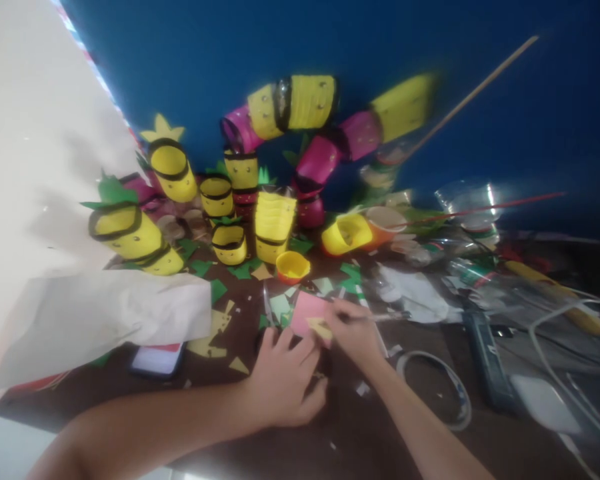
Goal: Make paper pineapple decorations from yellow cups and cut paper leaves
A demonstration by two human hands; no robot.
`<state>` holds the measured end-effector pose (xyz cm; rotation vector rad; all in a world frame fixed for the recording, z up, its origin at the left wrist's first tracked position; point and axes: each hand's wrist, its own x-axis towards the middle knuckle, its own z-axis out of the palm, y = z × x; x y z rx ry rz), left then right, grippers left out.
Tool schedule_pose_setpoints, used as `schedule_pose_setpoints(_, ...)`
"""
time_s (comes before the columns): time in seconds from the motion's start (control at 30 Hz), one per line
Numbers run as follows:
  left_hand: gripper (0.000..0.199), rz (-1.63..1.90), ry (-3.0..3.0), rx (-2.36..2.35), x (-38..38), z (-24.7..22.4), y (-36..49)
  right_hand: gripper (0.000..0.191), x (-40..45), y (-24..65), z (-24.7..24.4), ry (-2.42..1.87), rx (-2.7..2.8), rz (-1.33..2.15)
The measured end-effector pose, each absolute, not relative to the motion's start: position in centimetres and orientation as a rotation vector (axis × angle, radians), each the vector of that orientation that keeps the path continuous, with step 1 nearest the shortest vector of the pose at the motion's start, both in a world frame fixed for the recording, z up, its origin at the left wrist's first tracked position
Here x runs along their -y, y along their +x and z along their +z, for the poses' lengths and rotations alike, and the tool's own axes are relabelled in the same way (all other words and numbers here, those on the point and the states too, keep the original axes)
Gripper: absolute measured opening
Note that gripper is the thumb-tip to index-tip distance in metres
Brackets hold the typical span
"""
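Observation:
My left hand [287, 377] rests on the dark table with its fingers bent and apart, fingertips by the lower left edge of a pink square of paper [309, 311]. My right hand [353, 333] is closed at the right edge of this paper. A slim pen [393, 315] appears to stick out to the right from its grip, though blur softens the detail. Between the hands a small yellow paper piece [319, 327] lies over the pink square. Just beyond my left fingertips is a pair of scissors [267, 303], its handles partly hidden.
Yellow and magenta decorated cups [275, 223] stand at the back. Green and yellow scraps [220, 327] litter the table [260, 447]. At left are white paper [125, 303] and a phone [157, 360]; at right, a coiled cable [435, 390], a power strip [490, 360] and clear plastic pieces [470, 207].

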<state>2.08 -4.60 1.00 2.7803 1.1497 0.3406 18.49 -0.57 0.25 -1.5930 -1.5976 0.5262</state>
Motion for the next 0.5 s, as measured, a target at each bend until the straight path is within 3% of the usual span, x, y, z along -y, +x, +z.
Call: schedule_pose_setpoints(0.5,0.041,0.333,2.738,-1.153,4.50,1.11,2.18,0.029,0.51,18.50,0.44,-1.590,1.583,0.555)
